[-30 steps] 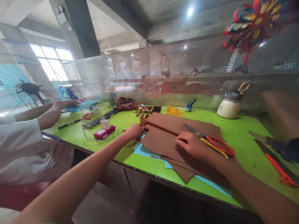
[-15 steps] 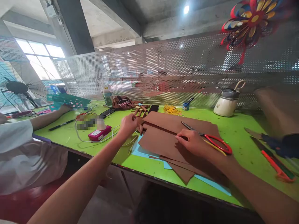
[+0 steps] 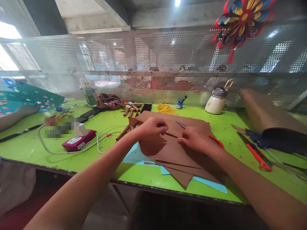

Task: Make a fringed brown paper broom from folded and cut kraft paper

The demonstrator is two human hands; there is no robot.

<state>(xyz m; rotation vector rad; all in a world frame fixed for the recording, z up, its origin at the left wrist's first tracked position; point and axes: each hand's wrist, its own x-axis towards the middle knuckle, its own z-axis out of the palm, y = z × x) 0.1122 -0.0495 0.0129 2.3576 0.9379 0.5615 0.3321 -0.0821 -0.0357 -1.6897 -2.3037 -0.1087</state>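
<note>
A stack of brown paper sheets [image 3: 177, 153] lies on the green table [image 3: 148, 174], with light blue sheets [image 3: 133, 156] under it. My left hand [image 3: 152, 126] pinches the left edge of the top brown sheet and lifts it into a curl. My right hand [image 3: 194, 139] pinches the same sheet a little to the right, close to the left hand. Red and yellow scissors [image 3: 214, 140] rest on the paper behind my right hand, mostly hidden by it.
Small brown paper rolls [image 3: 129, 111] and a black phone [image 3: 146, 108] lie behind the stack. A pink box [image 3: 79, 142] with white cable sits left. An orange-handled cutter [image 3: 257, 156], a white kettle [image 3: 217, 100], a perforated metal screen behind. Another person's arm [image 3: 14, 116] at far left.
My left hand moved right from the sheet's left corner, lifting and curling the edge toward my right hand. My right hand shifted slightly and closed on the sheet. The view swung left.
</note>
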